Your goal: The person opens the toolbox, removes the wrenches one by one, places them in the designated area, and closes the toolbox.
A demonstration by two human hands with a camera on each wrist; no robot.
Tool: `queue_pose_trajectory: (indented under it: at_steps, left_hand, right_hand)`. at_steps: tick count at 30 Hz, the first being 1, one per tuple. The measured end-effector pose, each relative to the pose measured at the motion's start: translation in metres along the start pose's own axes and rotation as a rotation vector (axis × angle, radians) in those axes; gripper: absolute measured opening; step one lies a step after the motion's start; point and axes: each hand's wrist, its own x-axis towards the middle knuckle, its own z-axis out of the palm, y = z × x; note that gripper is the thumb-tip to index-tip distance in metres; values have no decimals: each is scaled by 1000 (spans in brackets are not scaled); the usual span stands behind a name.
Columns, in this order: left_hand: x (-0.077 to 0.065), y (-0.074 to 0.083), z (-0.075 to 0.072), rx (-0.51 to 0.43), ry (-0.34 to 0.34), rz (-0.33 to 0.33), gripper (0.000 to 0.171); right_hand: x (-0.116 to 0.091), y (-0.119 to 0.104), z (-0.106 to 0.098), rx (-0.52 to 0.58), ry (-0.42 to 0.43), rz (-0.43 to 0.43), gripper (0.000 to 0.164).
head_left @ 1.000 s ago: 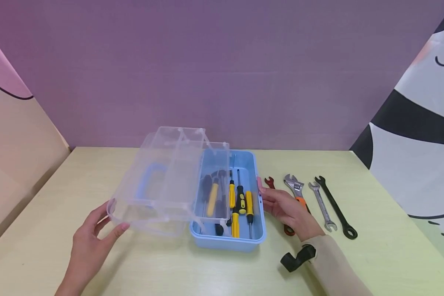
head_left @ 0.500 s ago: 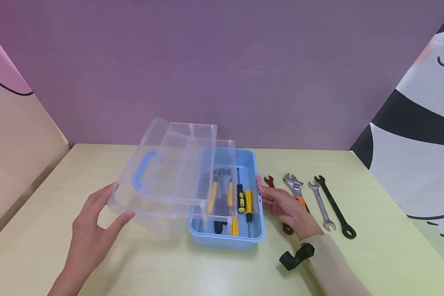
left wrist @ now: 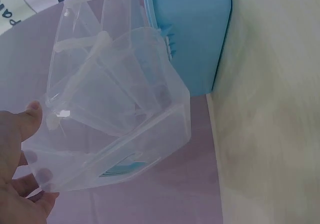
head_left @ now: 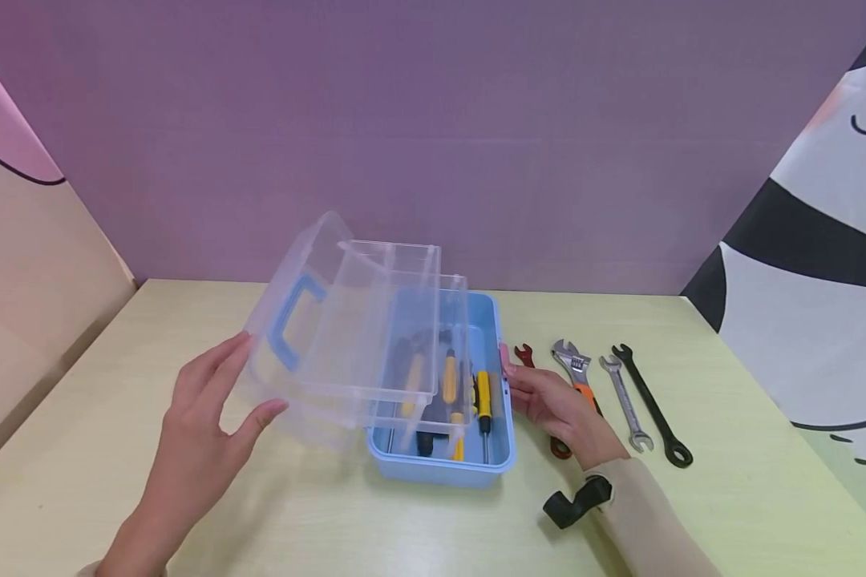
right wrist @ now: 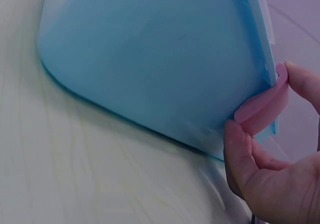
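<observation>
A blue toolbox [head_left: 440, 474] stands mid-table, with its clear lid [head_left: 281, 409] raised on the left. Stepped clear trays [head_left: 375, 320] hang over the box, and a blue handle [head_left: 281, 328] sits on the lid. My left hand [head_left: 198, 425] holds the lid's outer edge, fingertips on the panel and thumb apart at the near side; in the left wrist view some fingers [left wrist: 44, 175] show through the plastic. My right hand [head_left: 559, 405] pinches the pink latch [right wrist: 265, 107] on the box's right side. Screwdrivers, among them a yellow one [head_left: 484, 393], lie inside, partly veiled by the trays.
Right of the box lie an adjustable wrench [head_left: 573, 361] with an orange grip, a silver wrench [head_left: 626, 401] and a black wrench [head_left: 653, 405]. A red wrench [head_left: 524, 354] is partly covered by my right hand. A purple wall [head_left: 433, 144] rises behind the table.
My left hand has moved right and up with the lid, which tilts more upright; the trays have shifted right over the box. My right hand stays at the latch.
</observation>
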Motion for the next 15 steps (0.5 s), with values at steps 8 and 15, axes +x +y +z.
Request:
queue_pose_trajectory:
  at_steps: [8,15]
  left_hand:
    - [12,10,11,21,21,137,65]
    - [20,20,16,69,-10,209,62]
  right_hand:
    - [-1,-1,-2,-4,-4,-10,15]
    - [-1,0,-2,-12,12,-9,15]
